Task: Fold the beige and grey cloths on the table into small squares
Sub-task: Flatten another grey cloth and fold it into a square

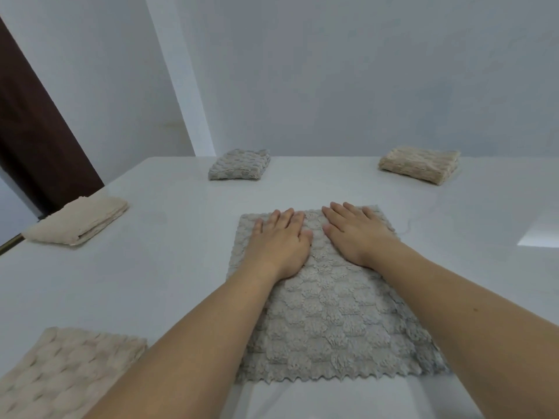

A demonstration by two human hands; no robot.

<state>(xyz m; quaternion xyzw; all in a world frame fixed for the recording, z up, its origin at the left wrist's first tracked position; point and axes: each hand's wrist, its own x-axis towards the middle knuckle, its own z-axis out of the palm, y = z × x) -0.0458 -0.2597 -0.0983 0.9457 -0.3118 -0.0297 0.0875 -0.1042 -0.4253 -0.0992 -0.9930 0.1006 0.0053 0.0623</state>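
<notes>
Plain indoor room, bare white walls (332, 71), white table (181, 207), dark door (30, 131)

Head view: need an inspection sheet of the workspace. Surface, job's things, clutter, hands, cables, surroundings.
Surface: white table, smooth.
Job's things: grey cloth spread flat at centre; folded grey cloth and folded beige cloth at far edge; folded cream cloth at left; unfolded beige cloth near left.
Clutter: nothing seen.
Hands: left hand and right hand flat on the grey cloth, fingers straight.
Cables: nothing seen.
Surroundings: white wall; dark door at left.
</notes>
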